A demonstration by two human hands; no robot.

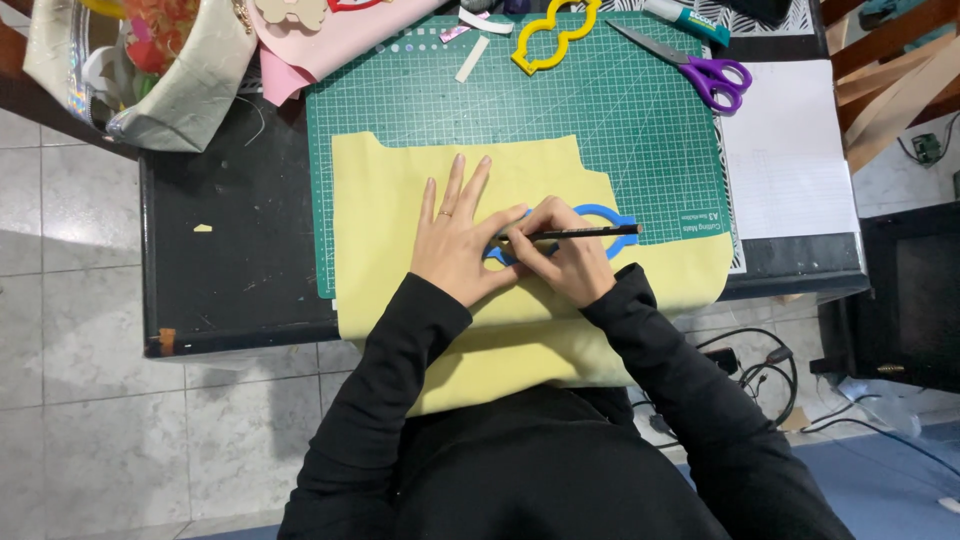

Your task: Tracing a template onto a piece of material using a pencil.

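Centrally, a green gridded cutting mat (620, 120) is laid on the black table (230, 270), and everything else is placed against it. Off its upper left corner, a silvery fabric bag (185, 95) is seen holding colourful scraps. Across the mat's lower half a pale yellow sheet (400, 200) is spread, draping off the table edge. On the sheet, a blue oval template (605, 215) is pinned flat by the left hand (455, 245), fingers spread. A black pencil (585, 232) is clamped in the right hand (570, 260).
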